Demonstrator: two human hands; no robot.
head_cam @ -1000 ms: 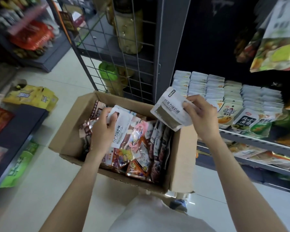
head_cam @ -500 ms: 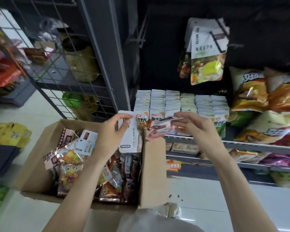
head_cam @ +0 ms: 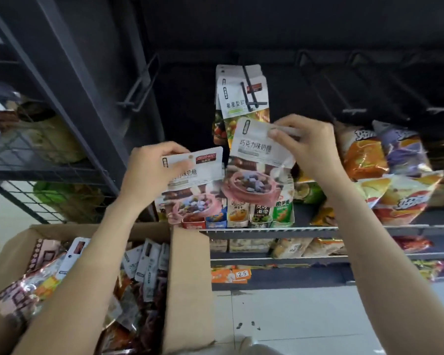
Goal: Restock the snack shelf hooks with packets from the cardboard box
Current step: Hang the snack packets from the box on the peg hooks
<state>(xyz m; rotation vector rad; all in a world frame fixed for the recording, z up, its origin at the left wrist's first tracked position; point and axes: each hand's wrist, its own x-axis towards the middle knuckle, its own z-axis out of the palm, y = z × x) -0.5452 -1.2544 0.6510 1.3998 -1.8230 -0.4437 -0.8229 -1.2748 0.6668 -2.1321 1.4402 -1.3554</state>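
Observation:
My left hand point(head_cam: 149, 172) grips the top of a white-and-pink snack packet point(head_cam: 198, 190), held upright above the cardboard box point(head_cam: 187, 278). My right hand point(head_cam: 308, 147) pinches the top edge of a second packet of the same kind point(head_cam: 256, 170), raised just below the packets hanging on a black hook point(head_cam: 249, 90). The box at lower left holds several more packets point(head_cam: 144, 267). Empty black hooks point(head_cam: 349, 108) stick out to the right, and another hook point(head_cam: 136, 90) to the left.
Orange and purple chip bags point(head_cam: 385, 162) fill the shelf at right. Small boxed snacks point(head_cam: 262, 213) line the shelf edge below the raised packets. A wire grid rack point(head_cam: 49, 155) with jars stands at left. Light floor tiles point(head_cam: 292, 316) lie below.
Both hands lifted their packets from box height up toward the hooks. The view tilted upward, bringing the hook row into sight.

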